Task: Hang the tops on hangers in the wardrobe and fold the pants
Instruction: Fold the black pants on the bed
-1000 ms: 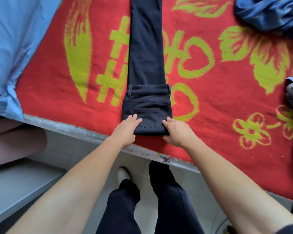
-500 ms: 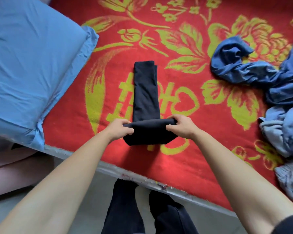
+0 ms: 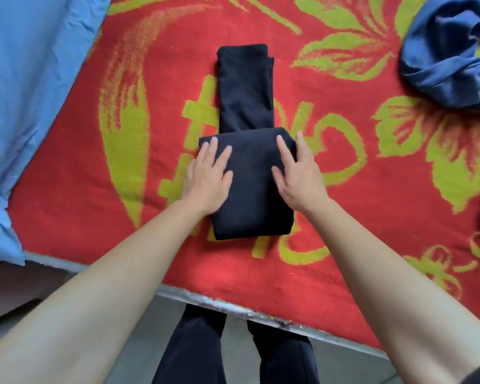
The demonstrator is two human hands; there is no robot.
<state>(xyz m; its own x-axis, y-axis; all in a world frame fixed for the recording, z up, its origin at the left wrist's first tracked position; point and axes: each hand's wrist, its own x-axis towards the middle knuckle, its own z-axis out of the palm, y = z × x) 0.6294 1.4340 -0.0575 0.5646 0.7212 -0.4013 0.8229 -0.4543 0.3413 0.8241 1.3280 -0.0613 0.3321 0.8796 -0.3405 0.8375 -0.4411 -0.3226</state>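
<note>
- There they are: the black folded pants [image 3: 250, 189] lie on the red blanket with yellow-green flowers [image 3: 372, 217], wide folded part nearest, narrower leg section sticking out beyond it.
- The left hand [image 3: 205, 178] lies flat on the fold's left side, fingers [image 3: 222, 159] straight and spread, pressing down.
- The right hand [image 3: 299, 178] mirrors it on the right side, fingers [image 3: 285, 151] straight, gripping nothing.
- 2 bystanders: the light blue pillow [image 3: 31, 106] at left, and the crumpled blue garment [image 3: 449, 65] far right, well apart from the pants.
</note>
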